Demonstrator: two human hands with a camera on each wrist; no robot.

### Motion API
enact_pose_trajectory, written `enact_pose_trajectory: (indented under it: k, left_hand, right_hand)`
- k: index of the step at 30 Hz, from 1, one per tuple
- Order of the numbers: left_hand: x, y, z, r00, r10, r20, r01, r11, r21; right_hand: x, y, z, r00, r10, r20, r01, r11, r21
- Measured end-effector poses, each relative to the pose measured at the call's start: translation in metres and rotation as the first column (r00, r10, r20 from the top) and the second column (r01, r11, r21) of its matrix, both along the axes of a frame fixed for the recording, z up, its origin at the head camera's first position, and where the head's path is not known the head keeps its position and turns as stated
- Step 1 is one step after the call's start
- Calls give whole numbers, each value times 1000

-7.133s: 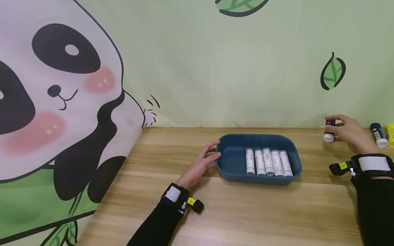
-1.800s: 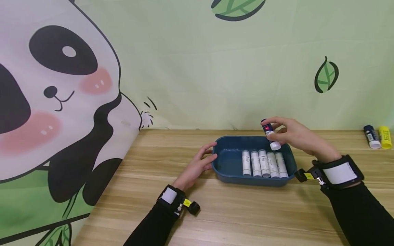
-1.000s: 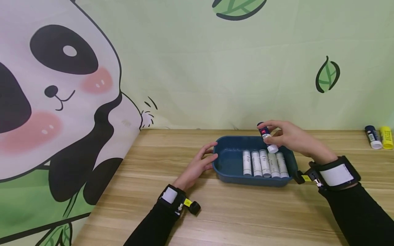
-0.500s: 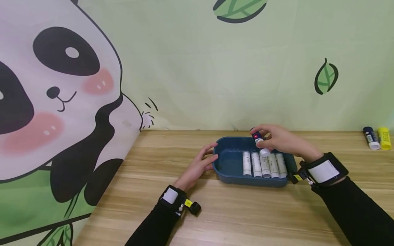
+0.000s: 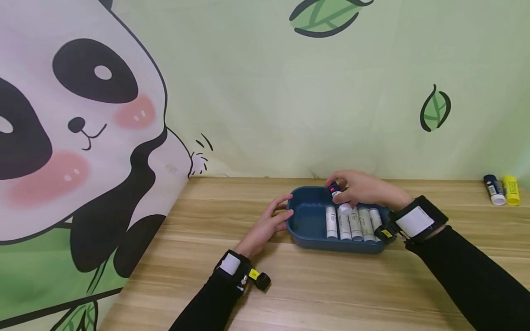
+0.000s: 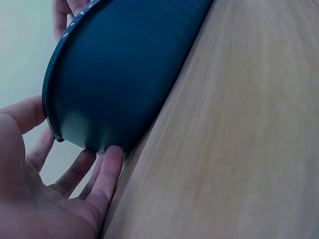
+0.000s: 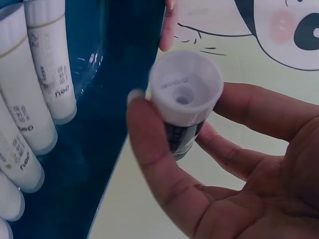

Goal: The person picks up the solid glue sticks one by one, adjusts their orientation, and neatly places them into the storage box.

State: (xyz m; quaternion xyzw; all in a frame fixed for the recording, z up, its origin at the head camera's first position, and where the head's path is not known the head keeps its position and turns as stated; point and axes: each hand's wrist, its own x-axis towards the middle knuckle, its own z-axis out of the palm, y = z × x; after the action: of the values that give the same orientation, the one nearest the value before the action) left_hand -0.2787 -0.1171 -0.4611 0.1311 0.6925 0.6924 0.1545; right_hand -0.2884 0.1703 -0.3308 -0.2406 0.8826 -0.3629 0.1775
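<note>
My right hand (image 5: 366, 188) pinches a navy glue stick (image 5: 333, 189) with a white base between thumb and fingers, tilted over the back rim of the blue bin (image 5: 335, 244). Seen from the right wrist, the hollow white base of that glue stick (image 7: 187, 84) faces the camera. Inside the bin, several white glue sticks (image 5: 355, 225) lie side by side towards the right; the left part of its floor shows bare. My left hand (image 5: 265, 226) touches the bin's left end, and the left wrist view shows its fingertips (image 6: 113, 154) resting against the outer wall.
At the table's back right lie another navy glue stick (image 5: 494, 189) and a yellow glue stick (image 5: 511, 190). Directly behind the wooden table (image 5: 331, 289) is a pale green wall covering (image 5: 248, 105) printed with a panda and leaves.
From the back right of the table, my right hand has brought the navy glue stick left to the bin, then further left along it and lower. My left hand stays at the bin's end.
</note>
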Motion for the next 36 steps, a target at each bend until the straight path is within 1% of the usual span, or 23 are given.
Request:
enact_pose_trajectory:
  k: [6, 12, 17, 18, 21, 27, 30, 36]
  left_hand:
    - [-1, 1, 0, 1000, 1, 2, -1, 1000, -3]
    - [-1, 1, 0, 1000, 3, 2, -3, 1000, -2]
    - [0, 1, -1, 1000, 0, 2, 0, 1000, 1]
    - [0, 1, 0, 1000, 0, 2, 0, 1000, 2]
    - [1, 1, 0, 1000, 3, 1, -3, 1000, 0]
    - [0, 1, -1, 1000, -1, -1, 1, 1000, -4]
    - [0, 0, -1, 1000, -6, 1, 6, 1000, -9]
    - [0, 0, 0, 1000, -8, -1, 8, 1000, -5]
  right_hand:
    - [-6, -12, -4, 999, 43, 23, -45, 996, 78]
    - [-6, -25, -6, 996, 71, 54, -77, 989, 125]
    - [-7, -35, -6, 994, 49, 97, -65, 982, 175]
    - [-11, -36, -10, 994, 45, 97, -62, 981, 183]
    - [-11, -40, -11, 993, 27, 116, -51, 978, 204]
    - [-7, -48, -11, 983, 3, 182, -44, 975, 217]
    - [-9, -53, -12, 982, -2, 188, -48, 965, 258]
    - [-11, -62, -14, 982, -4, 190, -63, 936, 347]
